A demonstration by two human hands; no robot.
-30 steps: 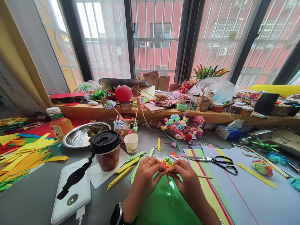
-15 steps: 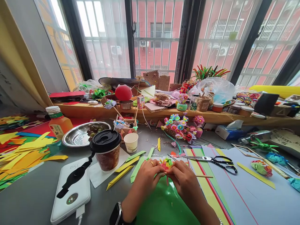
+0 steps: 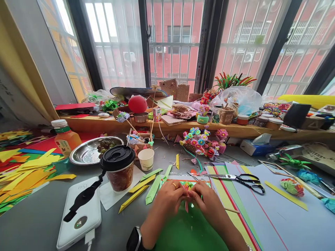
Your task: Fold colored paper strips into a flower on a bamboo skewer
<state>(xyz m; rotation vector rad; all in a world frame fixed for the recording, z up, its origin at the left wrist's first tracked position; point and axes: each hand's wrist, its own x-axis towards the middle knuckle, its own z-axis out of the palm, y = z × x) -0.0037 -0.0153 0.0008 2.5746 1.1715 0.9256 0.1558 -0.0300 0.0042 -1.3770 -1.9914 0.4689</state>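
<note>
My left hand (image 3: 169, 200) and my right hand (image 3: 206, 201) meet over a green sheet (image 3: 188, 232) at the front of the grey table. Both pinch a small multicoloured folded-paper piece (image 3: 187, 185) between their fingertips. A red strip hangs down from it between the hands. A thin wooden stick (image 3: 231, 210) pokes out to the right from under my right hand. My left hand wears a ring, and a black watch (image 3: 134, 240) sits on that wrist.
Scissors (image 3: 242, 181) lie on stacked coloured paper sheets (image 3: 261, 212) to the right. A lidded cup (image 3: 119, 168), small paper cup (image 3: 146, 159), white power bank (image 3: 80, 211), metal plate (image 3: 89, 151) and bottle (image 3: 64, 137) stand left. Yellow paper scraps (image 3: 23, 170) lie far left. Paper flowers (image 3: 201, 141) stand behind.
Both hands have dropped slightly lower and nearer to me, and the paper piece is now more covered by the fingers. The stick tilts lower on the right.
</note>
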